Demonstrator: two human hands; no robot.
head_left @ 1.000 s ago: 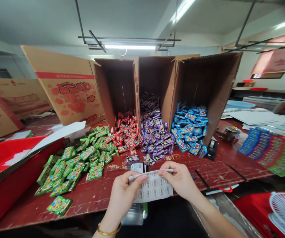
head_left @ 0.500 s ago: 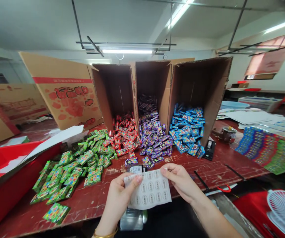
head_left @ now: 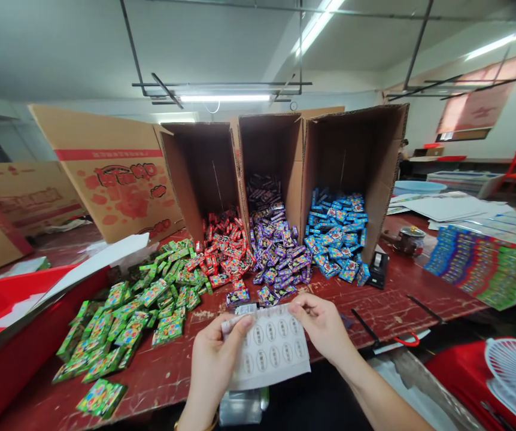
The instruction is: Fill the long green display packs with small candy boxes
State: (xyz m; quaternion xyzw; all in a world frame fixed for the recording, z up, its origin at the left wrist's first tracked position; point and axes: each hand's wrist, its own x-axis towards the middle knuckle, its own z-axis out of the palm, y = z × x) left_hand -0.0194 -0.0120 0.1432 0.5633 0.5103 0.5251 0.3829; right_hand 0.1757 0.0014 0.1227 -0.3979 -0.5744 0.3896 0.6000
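While its round printed labels stayed too blurred to read, the sticker sheet (head_left: 270, 347) was pinched by the left hand (head_left: 215, 362) and right hand (head_left: 323, 326).

Both forearms enter from the lower edge and converge toward the centre. Left hand (head_left: 215, 359): fingers curled, thumb and forefinger pinched together at the tips, back of hand toward the camera. Right hand (head_left: 323, 326): wrist bent inward, thumb and forefinger pinched, remaining fingers loosely folded beneath.
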